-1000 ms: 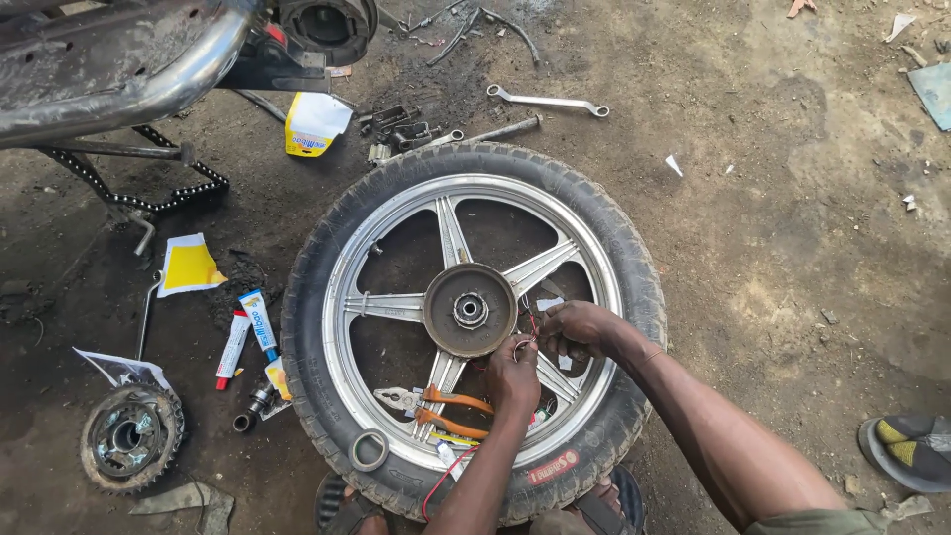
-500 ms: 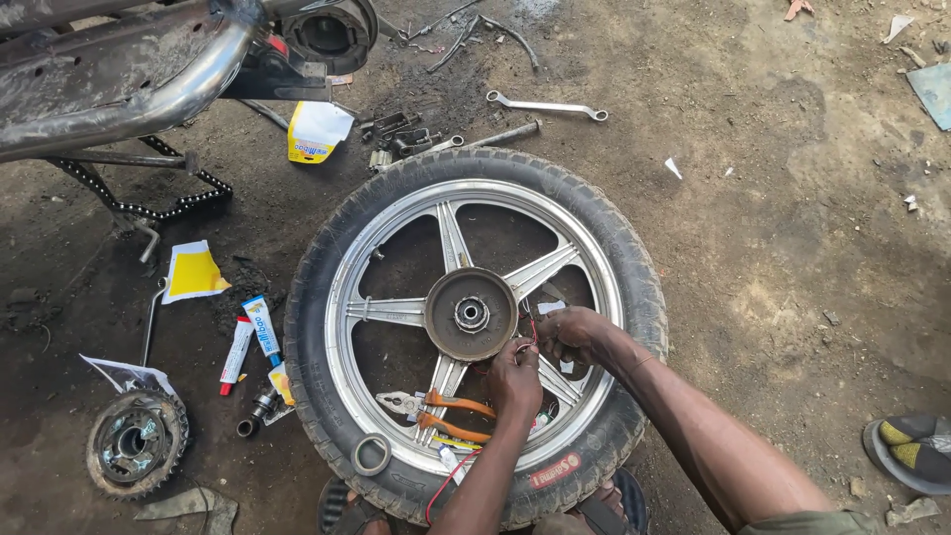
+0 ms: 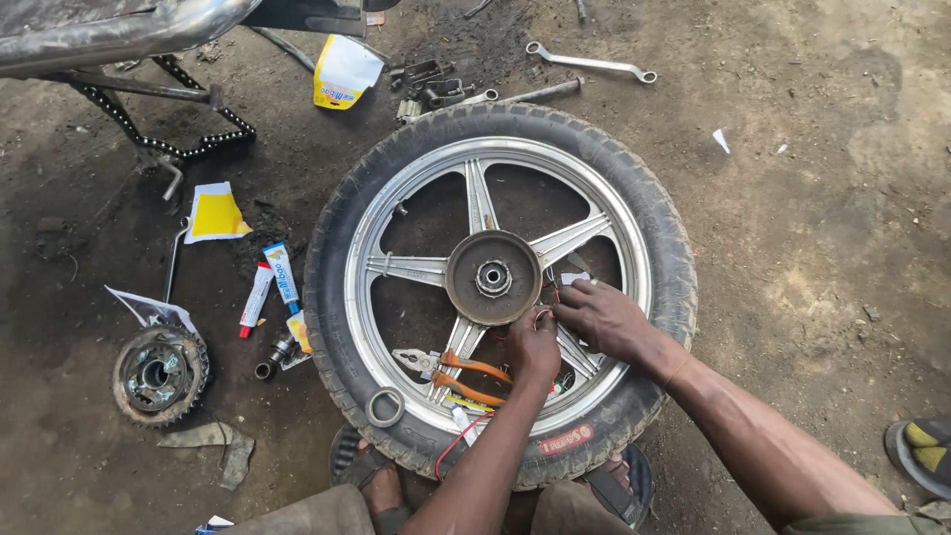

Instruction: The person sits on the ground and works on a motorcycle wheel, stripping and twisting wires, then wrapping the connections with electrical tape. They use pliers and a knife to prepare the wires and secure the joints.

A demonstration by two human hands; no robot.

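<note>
A motorcycle wheel (image 3: pixel 654 248) with silver cast spokes and a black tyre lies flat on the dirt. Its rusty round hub (image 3: pixel 493 277) faces up. My left hand (image 3: pixel 535 349) is just below and right of the hub, fingers pinched on a small metal piece at the hub's edge. My right hand (image 3: pixel 606 319) rests over a spoke beside it, fingertips meeting the left hand's; its grasp is hidden. Orange-handled pliers (image 3: pixel 466 374) lie between the spokes under my left forearm. A thin red wire (image 3: pixel 458 441) runs across the tyre.
A sprocket (image 3: pixel 158 374), glue tubes (image 3: pixel 269 287), a yellow-white packet (image 3: pixel 216 213), a yellow box (image 3: pixel 342 71), a chain (image 3: pixel 149 134), a spanner (image 3: pixel 592 62) and a rod (image 3: pixel 540 93) surround the wheel. A metal ring (image 3: pixel 384 406) lies on the tyre. Another person's sandalled foot (image 3: pixel 921 451) is at right.
The view has shifted slightly, so the wheel sits a little higher in frame. Both hands stay at the hub's lower right edge with only small finger movement.
</note>
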